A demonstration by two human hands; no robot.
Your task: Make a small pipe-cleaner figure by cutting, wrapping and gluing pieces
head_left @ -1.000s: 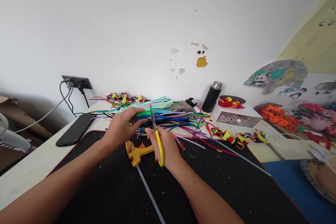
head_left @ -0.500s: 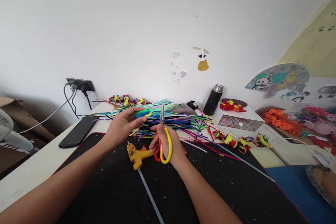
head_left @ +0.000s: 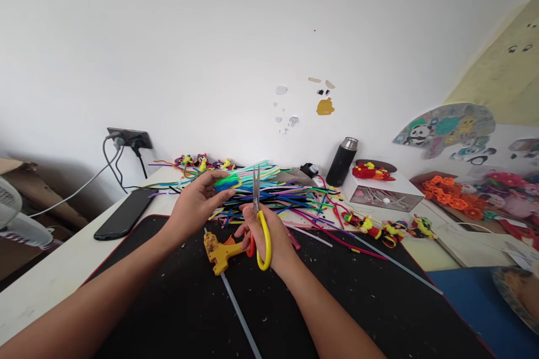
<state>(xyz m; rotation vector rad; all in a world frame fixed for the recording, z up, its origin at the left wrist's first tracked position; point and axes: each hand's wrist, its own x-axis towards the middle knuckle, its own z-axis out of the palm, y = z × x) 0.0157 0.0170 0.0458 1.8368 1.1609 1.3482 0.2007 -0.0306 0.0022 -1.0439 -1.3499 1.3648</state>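
Between the thumb and fingers of my left hand (head_left: 197,201) is a small bundle of green, blue and yellow pipe cleaner (head_left: 228,182). My right hand (head_left: 269,234) grips a pair of scissors (head_left: 265,241) with yellow and red handles, its blades pointing up and slightly parted. The blades stand to the right of the bundle, apart from it. Below my hands a yellow hot glue gun (head_left: 218,252) lies on the black mat (head_left: 177,303), a long glue stick coming out of its back. Behind both hands spreads a heap of many-coloured pipe cleaners (head_left: 290,193).
A phone (head_left: 125,214) lies on the left of the white table. At the back right stand a black flask (head_left: 342,162) and a white box (head_left: 385,193) with a red figure on it. Several small pipe cleaner figures (head_left: 393,231) lie right of the heap.
The scissors have shifted slightly left and down in my right hand, and their blades now show a narrow gap. The bundle in my left hand has turned to show more green.
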